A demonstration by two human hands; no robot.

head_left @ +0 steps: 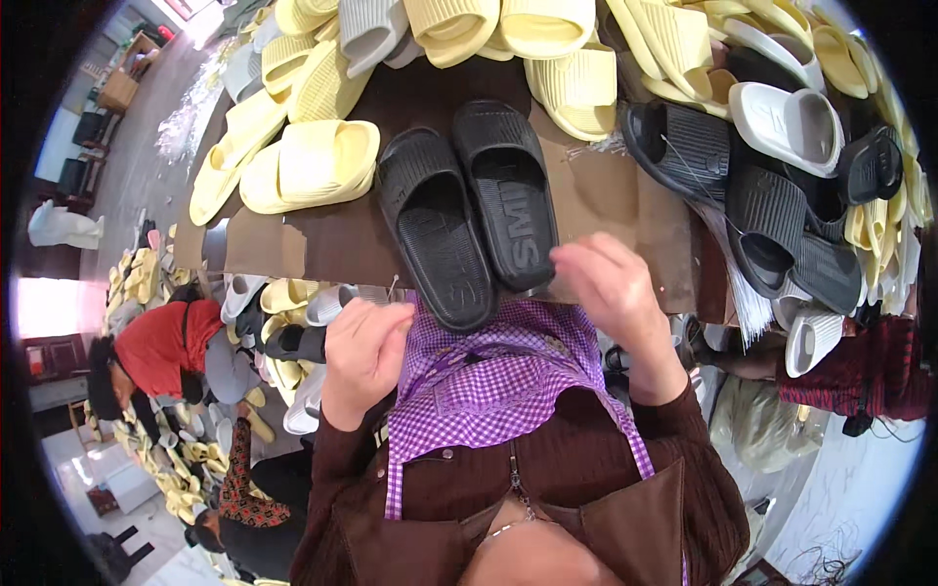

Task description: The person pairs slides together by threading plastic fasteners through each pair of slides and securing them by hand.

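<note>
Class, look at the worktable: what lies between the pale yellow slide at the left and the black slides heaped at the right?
In the head view, a pair of black slides lies side by side on the brown tabletop.

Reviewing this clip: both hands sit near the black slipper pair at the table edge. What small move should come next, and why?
Probably the right hand closes on the nearer black slipper pair: the pair lies side by side right before it, and both it and the left hand look empty.
</note>
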